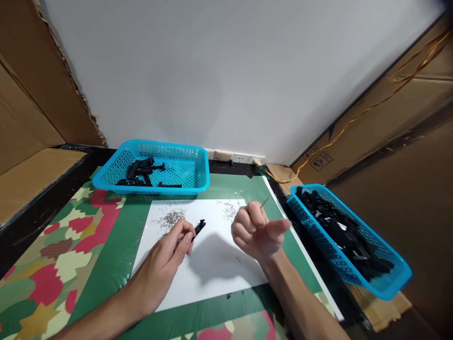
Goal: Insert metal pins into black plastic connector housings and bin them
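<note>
My left hand (166,257) rests on a white sheet (208,269) and pinches a small black plastic part (198,227) whose tip pokes out past the fingers. My right hand (256,231) is raised just above the sheet, fingers curled, and grips a thin metal pin (264,202) that sticks up from the fist. Two loose heaps of small metal pins lie on the sheet: one heap (171,218) just beyond my left hand, the other heap (229,209) between the hands.
A blue basket (106,175) at the back left holds a few black parts. A second blue basket (396,283) on the right edge is full of black parts. Cardboard walls flank the table. A power strip and yellow cable (354,120) run along the back right.
</note>
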Demonstrator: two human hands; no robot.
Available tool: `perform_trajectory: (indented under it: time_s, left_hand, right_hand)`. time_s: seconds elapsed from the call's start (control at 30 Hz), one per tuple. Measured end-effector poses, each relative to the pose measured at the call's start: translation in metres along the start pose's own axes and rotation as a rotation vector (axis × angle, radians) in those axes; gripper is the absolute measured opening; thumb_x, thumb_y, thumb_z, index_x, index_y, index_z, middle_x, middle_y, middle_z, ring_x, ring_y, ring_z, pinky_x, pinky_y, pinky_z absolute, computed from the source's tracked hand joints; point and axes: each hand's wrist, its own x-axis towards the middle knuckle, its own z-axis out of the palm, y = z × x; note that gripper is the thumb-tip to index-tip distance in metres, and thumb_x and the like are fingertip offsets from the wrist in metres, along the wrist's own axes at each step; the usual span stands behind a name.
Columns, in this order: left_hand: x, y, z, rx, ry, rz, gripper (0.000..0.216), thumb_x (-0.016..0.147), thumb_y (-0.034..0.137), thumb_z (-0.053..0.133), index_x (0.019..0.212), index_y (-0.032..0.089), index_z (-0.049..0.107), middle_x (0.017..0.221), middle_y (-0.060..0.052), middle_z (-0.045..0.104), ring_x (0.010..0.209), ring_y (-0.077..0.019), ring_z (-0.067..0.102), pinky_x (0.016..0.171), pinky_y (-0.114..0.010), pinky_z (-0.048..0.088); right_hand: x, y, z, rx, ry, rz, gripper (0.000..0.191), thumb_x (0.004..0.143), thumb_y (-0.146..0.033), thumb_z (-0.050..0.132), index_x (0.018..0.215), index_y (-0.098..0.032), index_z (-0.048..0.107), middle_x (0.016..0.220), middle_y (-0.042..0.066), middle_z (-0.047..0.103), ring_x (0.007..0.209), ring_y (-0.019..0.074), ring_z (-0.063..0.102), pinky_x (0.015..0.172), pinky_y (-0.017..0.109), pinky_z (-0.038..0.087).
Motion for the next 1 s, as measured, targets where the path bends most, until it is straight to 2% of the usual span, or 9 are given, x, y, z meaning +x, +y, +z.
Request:
perform_trajectory:
  time_s: [0.07, 0.13, 0.3, 0.43, 0.5, 0.57, 0.7, 0.9, 1.0]
  left_hand:
    - [0.0, 0.0, 0.0, 0.002, 0.0, -0.007, 0.041, 0.113, 0.062, 0.035, 0.109, 0.026, 0.054, 0.086, -0.001, 0.052, 0.08, -0.0207, 0.052, 0.076, -0.031, 0.044]
    - [0.0, 0.001, -0.001, 0.01, -0.003, -0.017, 0.04, 0.113, 0.062, 0.035, 0.109, 0.026, 0.054, 0.087, -0.001, 0.052, 0.081, -0.0207, 0.052, 0.076, -0.031, 0.044]
    - [-0.001, 0.006, -0.001, 0.019, -0.01, -0.025, 0.04, 0.113, 0.061, 0.035, 0.11, 0.026, 0.054, 0.087, 0.0, 0.052, 0.078, -0.0197, 0.051, 0.073, -0.03, 0.042]
    - [-0.001, 0.008, -0.001, 0.034, -0.013, -0.031, 0.04, 0.113, 0.06, 0.035, 0.111, 0.026, 0.054, 0.087, 0.0, 0.051, 0.078, -0.0195, 0.05, 0.072, -0.03, 0.041]
    - [-0.001, 0.008, -0.001, 0.038, -0.016, -0.033, 0.04, 0.113, 0.06, 0.035, 0.111, 0.026, 0.054, 0.087, 0.001, 0.05, 0.078, -0.0191, 0.049, 0.072, -0.03, 0.04]
    - [-0.001, 0.007, -0.001, 0.032, -0.019, -0.029, 0.04, 0.113, 0.06, 0.035, 0.111, 0.025, 0.054, 0.086, 0.001, 0.05, 0.078, -0.0192, 0.049, 0.071, -0.03, 0.039]
    - [0.0, 0.002, -0.001, 0.004, -0.006, -0.021, 0.041, 0.112, 0.063, 0.039, 0.108, 0.025, 0.056, 0.085, 0.0, 0.05, 0.08, -0.0204, 0.049, 0.072, -0.03, 0.039]
    - [-0.002, 0.005, -0.001, -0.149, 0.01, -0.046, 0.039, 0.111, 0.062, 0.042, 0.112, 0.026, 0.057, 0.087, 0.0, 0.05, 0.074, -0.0172, 0.043, 0.068, -0.027, 0.038]
    - [-0.004, 0.006, 0.001, -0.248, 0.037, -0.074, 0.038, 0.11, 0.063, 0.045, 0.112, 0.026, 0.057, 0.088, 0.0, 0.05, 0.074, -0.0164, 0.042, 0.065, -0.026, 0.038]
  right_hand:
    - [-0.002, 0.005, -0.006, 0.078, -0.171, -0.021, 0.07, 0.082, -0.063, 0.09, 0.064, -0.023, 0.034, 0.058, -0.012, 0.028, 0.045, 0.0047, 0.016, 0.037, 0.019, 0.022]
    - [-0.002, 0.011, -0.01, 0.136, -0.245, -0.041, 0.068, 0.076, -0.059, 0.095, 0.062, -0.023, 0.04, 0.056, -0.013, 0.03, 0.044, 0.0036, 0.015, 0.036, 0.018, 0.024]
    - [0.001, 0.022, -0.013, 0.219, -0.308, -0.106, 0.062, 0.069, -0.05, 0.101, 0.06, -0.02, 0.047, 0.056, -0.014, 0.033, 0.044, 0.001, 0.019, 0.037, 0.015, 0.026]
    - [0.001, 0.023, -0.012, 0.213, -0.328, -0.156, 0.057, 0.078, -0.053, 0.096, 0.06, -0.019, 0.054, 0.055, -0.013, 0.033, 0.042, 0.0004, 0.02, 0.036, 0.013, 0.027]
    - [-0.001, 0.018, -0.009, 0.14, -0.277, -0.118, 0.053, 0.091, -0.049, 0.088, 0.06, -0.018, 0.057, 0.053, -0.012, 0.033, 0.04, 0.0011, 0.022, 0.036, 0.014, 0.028]
    - [-0.004, 0.011, -0.003, 0.028, -0.151, -0.005, 0.048, 0.1, -0.045, 0.078, 0.064, -0.019, 0.059, 0.053, -0.011, 0.035, 0.039, 0.0028, 0.022, 0.036, 0.015, 0.028]
    - [-0.003, 0.001, 0.01, -0.081, 0.121, 0.152, 0.042, 0.101, -0.046, 0.075, 0.073, -0.022, 0.055, 0.059, -0.01, 0.036, 0.043, 0.0056, 0.021, 0.038, 0.017, 0.025]
    - [0.006, 0.003, 0.011, -0.156, 0.369, 0.138, 0.062, 0.106, -0.054, 0.066, 0.064, -0.023, 0.031, 0.057, -0.011, 0.017, 0.046, 0.0075, 0.014, 0.042, 0.019, 0.019]
    - [0.007, 0.005, 0.002, -0.244, 0.424, 0.099, 0.06, 0.104, -0.053, 0.068, 0.063, -0.023, 0.036, 0.059, -0.01, 0.02, 0.048, 0.0082, 0.016, 0.044, 0.021, 0.019]
